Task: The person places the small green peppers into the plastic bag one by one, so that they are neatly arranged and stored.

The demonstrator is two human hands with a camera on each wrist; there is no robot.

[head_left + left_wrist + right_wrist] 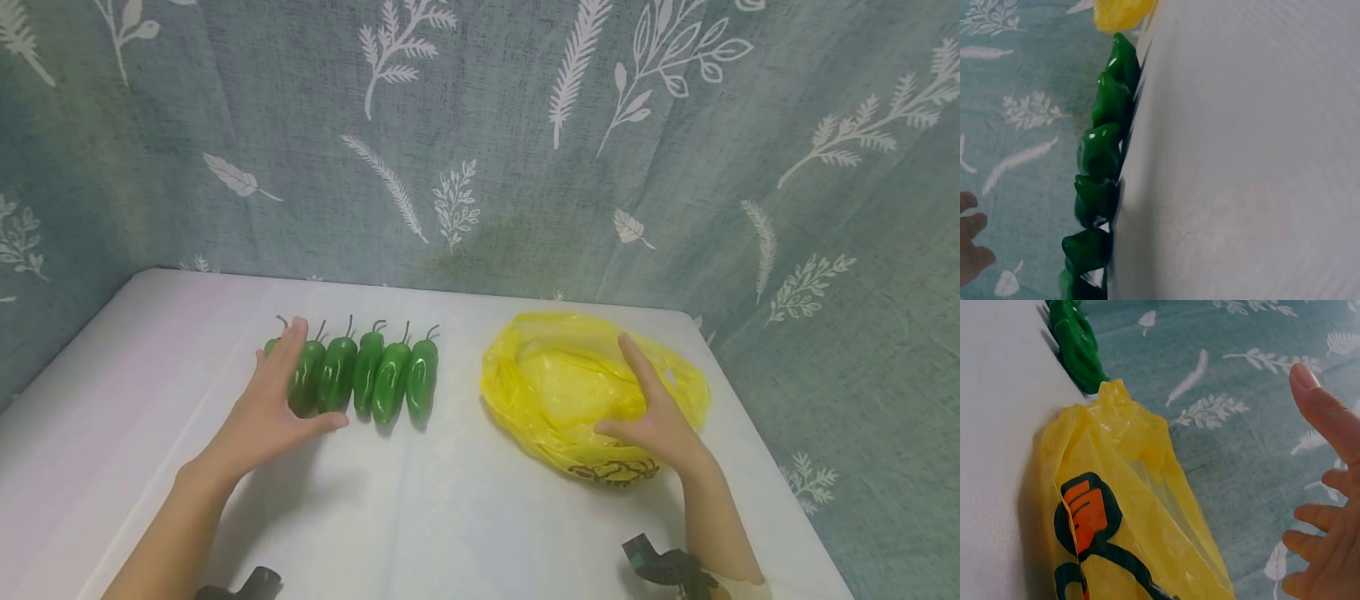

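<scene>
A person stands at a white table [465,517] with both hands out, fingers straight and holding nothing. The left hand [273,404] hovers over the left end of a row of green peppers [360,375] in the middle left of the frame, its fingertips over the first pepper. The right hand [652,412] is spread above a crumpled yellow plastic bag [558,387] at the middle right; I cannot tell whether it touches the plastic.

To do this well, I would say the right hand should pinch one edge of the bag and lift it so the mouth opens toward the row, while the left hand closes round a single pepper at its thick middle rather than the thin stem.

The peppers lie side by side, stems pointing toward the leaf-printed curtain [525,142], apart from the bag.
</scene>
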